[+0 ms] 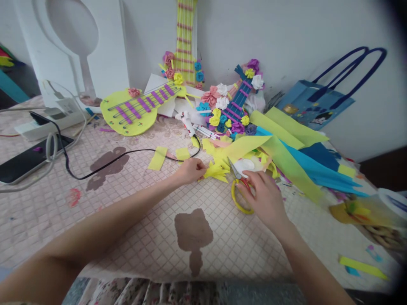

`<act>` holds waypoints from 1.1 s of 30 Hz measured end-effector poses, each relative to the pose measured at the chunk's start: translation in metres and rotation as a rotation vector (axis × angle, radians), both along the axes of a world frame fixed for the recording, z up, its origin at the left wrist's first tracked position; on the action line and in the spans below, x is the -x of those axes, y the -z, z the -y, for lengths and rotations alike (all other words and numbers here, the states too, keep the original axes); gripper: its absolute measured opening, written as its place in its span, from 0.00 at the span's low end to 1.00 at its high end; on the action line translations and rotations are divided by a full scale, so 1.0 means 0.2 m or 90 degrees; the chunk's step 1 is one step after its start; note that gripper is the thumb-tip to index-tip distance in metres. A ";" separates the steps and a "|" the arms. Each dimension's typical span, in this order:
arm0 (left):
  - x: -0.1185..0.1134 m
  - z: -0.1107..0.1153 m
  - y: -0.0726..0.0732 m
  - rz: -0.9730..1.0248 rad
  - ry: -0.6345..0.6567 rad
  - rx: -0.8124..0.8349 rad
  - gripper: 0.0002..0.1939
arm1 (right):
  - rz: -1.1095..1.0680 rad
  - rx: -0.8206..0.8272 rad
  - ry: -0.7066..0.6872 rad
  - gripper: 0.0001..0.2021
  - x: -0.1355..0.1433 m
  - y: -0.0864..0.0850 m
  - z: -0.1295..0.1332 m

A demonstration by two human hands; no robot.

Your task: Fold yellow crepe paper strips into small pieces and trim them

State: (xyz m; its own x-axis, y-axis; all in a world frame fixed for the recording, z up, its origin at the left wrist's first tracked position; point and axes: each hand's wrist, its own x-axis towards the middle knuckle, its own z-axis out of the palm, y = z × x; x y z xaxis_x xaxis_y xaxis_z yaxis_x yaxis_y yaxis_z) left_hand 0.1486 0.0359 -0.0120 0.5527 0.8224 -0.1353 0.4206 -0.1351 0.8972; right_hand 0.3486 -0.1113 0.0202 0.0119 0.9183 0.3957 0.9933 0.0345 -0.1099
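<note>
My left hand point(191, 170) is closed in a pinch at the edge of some cut yellow crepe paper point(218, 170), and its fingertips meet the paper. My right hand point(265, 197) has its thumb and fingers around the handles of a pair of scissors point(236, 173) with yellow and red grips. The blades point away, toward the yellow scraps. Just beyond the right fingertips lies a round white piece point(244, 165), partly covered. A white glue gun point(186, 123) rests behind the paper, its black cord looping past my left hand.
Decorated paper guitars, one yellow point(130, 112) and one blue point(240, 99), stand at the back. Long yellow-green crepe sheets point(286, 159) and blue crepe paper point(318, 171) spread rightward. A blue gift bag point(314, 101), a clear jar point(381, 212), a phone point(34, 159) and a power strip point(51, 125) surround the work.
</note>
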 end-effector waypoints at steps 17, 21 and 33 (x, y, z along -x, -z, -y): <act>0.01 0.03 -0.03 -0.006 0.031 -0.132 0.04 | 0.034 0.206 -0.294 0.05 0.16 0.02 -0.45; 0.00 0.03 -0.03 -0.017 0.036 -0.191 0.03 | 0.012 0.247 -0.262 0.04 0.16 0.03 -0.46; 0.20 -0.04 -0.07 -0.001 -0.040 -0.197 0.07 | -0.141 0.295 -0.250 0.07 0.15 -0.03 -0.52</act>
State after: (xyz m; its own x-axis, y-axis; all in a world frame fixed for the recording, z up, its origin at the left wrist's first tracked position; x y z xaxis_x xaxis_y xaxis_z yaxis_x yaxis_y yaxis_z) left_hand 0.1081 0.0448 0.0022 0.4995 0.8571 0.1257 0.4383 -0.3753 0.8168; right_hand 0.3183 -0.0082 0.0260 -0.3237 0.9460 -0.0166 0.8684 0.2900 -0.4022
